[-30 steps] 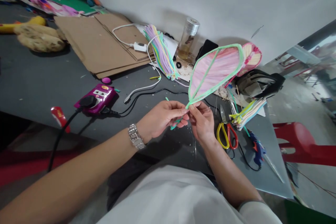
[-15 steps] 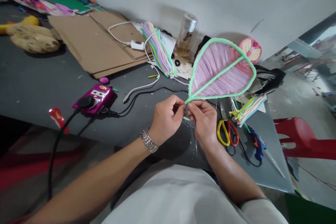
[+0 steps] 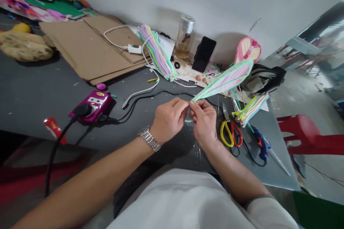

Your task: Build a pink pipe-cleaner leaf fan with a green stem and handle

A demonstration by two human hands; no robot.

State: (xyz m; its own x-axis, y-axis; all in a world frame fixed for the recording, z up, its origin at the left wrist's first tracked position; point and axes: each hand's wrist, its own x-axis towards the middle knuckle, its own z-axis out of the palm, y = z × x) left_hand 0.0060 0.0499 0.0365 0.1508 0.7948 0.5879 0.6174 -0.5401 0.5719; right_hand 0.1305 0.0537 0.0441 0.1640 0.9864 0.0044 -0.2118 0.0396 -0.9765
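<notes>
A leaf shape made of pipe cleaners (image 3: pixel 225 79), lilac inside with a mint-green outline and midrib, points up and to the right, seen nearly edge-on. Its green stem end is pinched between my two hands above the table. My left hand (image 3: pixel 170 117), with a metal watch on the wrist, has thumb and fingers closed at the stem. Right beside it, my right hand (image 3: pixel 203 121) pinches the leaf's base with thumb and forefinger. A short bit of green pipe cleaner (image 3: pixel 188 121) shows between the hands. My fingers hide the exact grip on the stem.
Scissors (image 3: pixel 230 132) with yellow and red handles and a blue glue gun (image 3: pixel 263 145) lie at the right. Pipe-cleaner bundles (image 3: pixel 158 52), cardboard (image 3: pixel 80 50), a bottle (image 3: pixel 185 37) and a phone (image 3: pixel 204 54) stand or lie behind. A purple power socket (image 3: pixel 94 106) with cables is left.
The leaf has turned about its stem from facing me broadly to nearly edge-on, uncovering the phone behind it. Both hands still pinch the stem. The whole view has shifted slightly.
</notes>
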